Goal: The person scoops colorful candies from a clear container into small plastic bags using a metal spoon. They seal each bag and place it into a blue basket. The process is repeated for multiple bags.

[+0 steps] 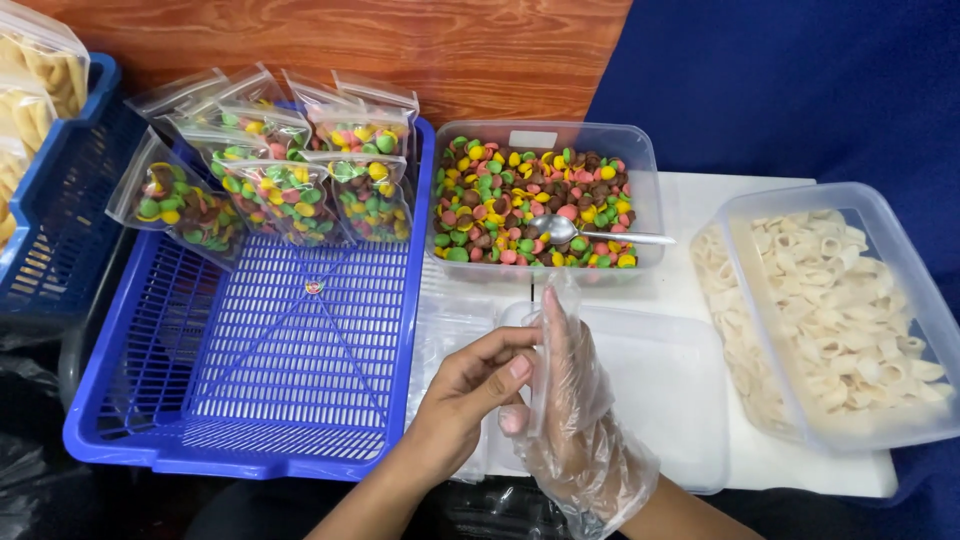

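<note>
My left hand (468,395) is bare and pinches the edge of a thin clear plastic glove (570,400) that covers my right hand (565,390). My right hand is held flat and upright, fingers together, over a clear plastic lid (670,390). Just beyond my hands stands a clear tub (545,140) of small coloured candies in green, pink, yellow and brown, with a metal spoon (590,234) lying in it. Several small clear bags (280,170) filled with the same candies lean at the back of a blue slotted basket (260,370) on my left.
A large clear tub (890,410) of pale ring-shaped crackers sits on the right of the white table (740,215). A second blue basket (60,210) with bags of pale crackers is at the far left. Behind are a wooden panel and a dark blue wall.
</note>
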